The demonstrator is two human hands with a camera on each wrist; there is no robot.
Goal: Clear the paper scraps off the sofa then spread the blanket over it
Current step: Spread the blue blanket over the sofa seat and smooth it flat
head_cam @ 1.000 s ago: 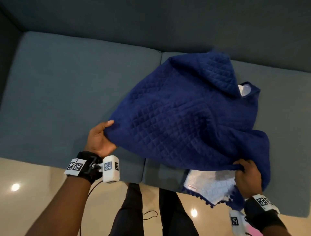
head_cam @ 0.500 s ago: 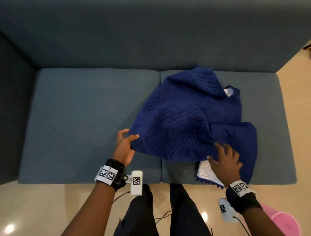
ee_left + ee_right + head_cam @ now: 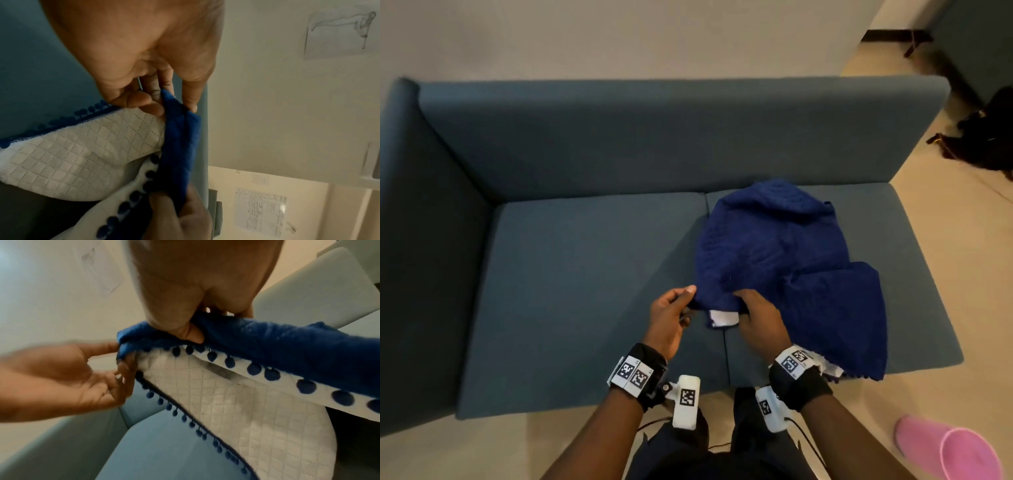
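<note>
Left hand (image 3: pixel 667 317) pinching blanket (image 3: pixel 791 270) corner; right hand (image 3: pixel 760 318) gripping adjoining edge just beside it. Bunched on right seat cushion of sofa (image 3: pixel 585 274), overhanging front edge. White quilted underside showing.

Left seat cushion (image 3: pixel 585 291) bare; bunched blanket (image 3: pixel 791 267) covers right cushion (image 3: pixel 914 260).

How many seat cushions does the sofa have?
2: the left cushion lies bare, the right cushion is partly under the blanket. None seems hidden.
</note>
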